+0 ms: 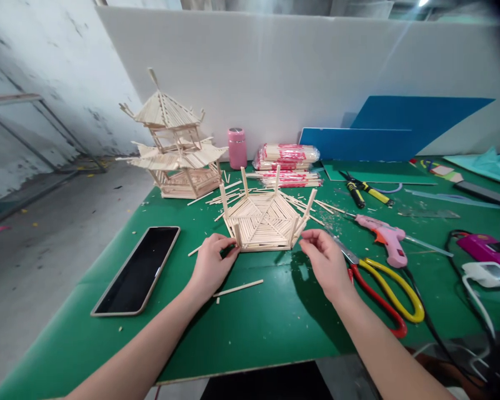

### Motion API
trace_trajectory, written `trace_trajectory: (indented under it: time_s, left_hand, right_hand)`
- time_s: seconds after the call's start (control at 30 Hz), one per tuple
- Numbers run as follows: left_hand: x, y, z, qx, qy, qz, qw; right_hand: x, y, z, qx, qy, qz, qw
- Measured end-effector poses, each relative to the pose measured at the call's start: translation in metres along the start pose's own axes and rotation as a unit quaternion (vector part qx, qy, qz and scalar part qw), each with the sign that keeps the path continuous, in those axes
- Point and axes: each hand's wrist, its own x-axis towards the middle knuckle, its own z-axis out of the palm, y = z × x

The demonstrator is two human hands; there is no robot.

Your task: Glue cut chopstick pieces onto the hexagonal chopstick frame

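For apparent steadiness, stick frame (263, 221) is pinched by left hand (214, 260) at 8 o'clock; by right hand (327, 260), 4 o'clock, pinch unclear.

The left hand (213, 262) touches a hexagonal stick platform (261, 221), the right hand (325, 260) near it.

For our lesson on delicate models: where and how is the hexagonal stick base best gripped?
The hexagonal stick base is probably best held by opposite sides of its low rim, left hand coming from the left, right hand from the right. It sits flat and wide, and the thin posts standing at its corners look easily knocked.
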Motion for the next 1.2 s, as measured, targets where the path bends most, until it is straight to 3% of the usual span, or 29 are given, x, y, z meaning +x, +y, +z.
trace_trajectory:
  time_s: [0.13, 0.27, 0.4, 0.57, 0.77, 1.2]
  left_hand:
    - [-0.010, 0.004, -0.007, 0.038, 0.016, -0.017, 0.999]
    - [-0.016, 0.011, -0.013, 0.041, -0.007, -0.005, 0.999]
    - [-0.007, 0.014, -0.013, 0.041, -0.046, 0.019, 0.998]
    - [0.007, 0.013, -0.011, 0.012, -0.086, 0.049, 0.995]
    - [0.011, 0.007, -0.007, -0.032, -0.086, 0.056, 0.994]
    - [0.012, 0.006, -0.006, -0.075, -0.098, 0.030, 0.992]
  right_hand:
    - [-0.009, -0.002, -0.009, -0.094, -0.020, -0.048, 0.994]
    - [-0.014, -0.008, -0.006, -0.168, -0.043, -0.125, 0.977]
    - [-0.015, -0.017, 0.019, -0.263, -0.123, -0.231, 0.929]
    - [-0.009, -0.026, 0.060, -0.405, -0.169, -0.298, 0.848]
    - [0.000, -0.028, 0.074, -0.479, -0.131, -0.326, 0.804]
    - [0.008, -0.020, 0.072, -0.454, -0.171, -0.347, 0.803]
